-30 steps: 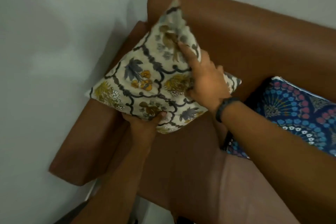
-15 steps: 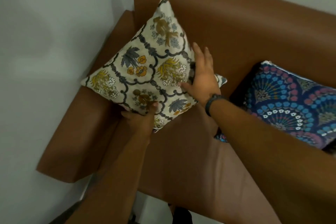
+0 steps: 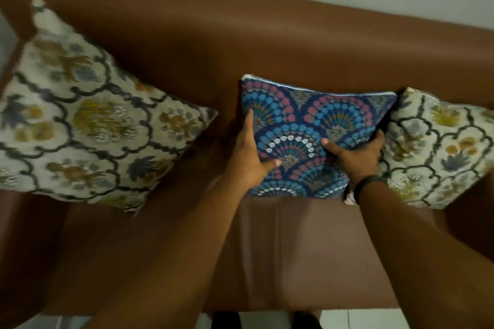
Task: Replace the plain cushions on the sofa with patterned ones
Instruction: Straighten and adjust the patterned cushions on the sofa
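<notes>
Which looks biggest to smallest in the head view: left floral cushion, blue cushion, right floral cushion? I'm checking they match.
1. Left floral cushion, largest, though possibly nearer.
2. Blue cushion and right floral cushion: unsure, since the right one is cropped.

- Both forearms are bare from the frame's lower edge up to the wrists; no sleeve shows on either one.
- The left hand [image 3: 250,160] wears nothing: no ring, no band, no glove.
- The right hand [image 3: 357,153] is also ungloved.
- A narrow black wristband [image 3: 367,183] circles the right wrist, plain and dark, with no face or marking that can be made out.
</notes>
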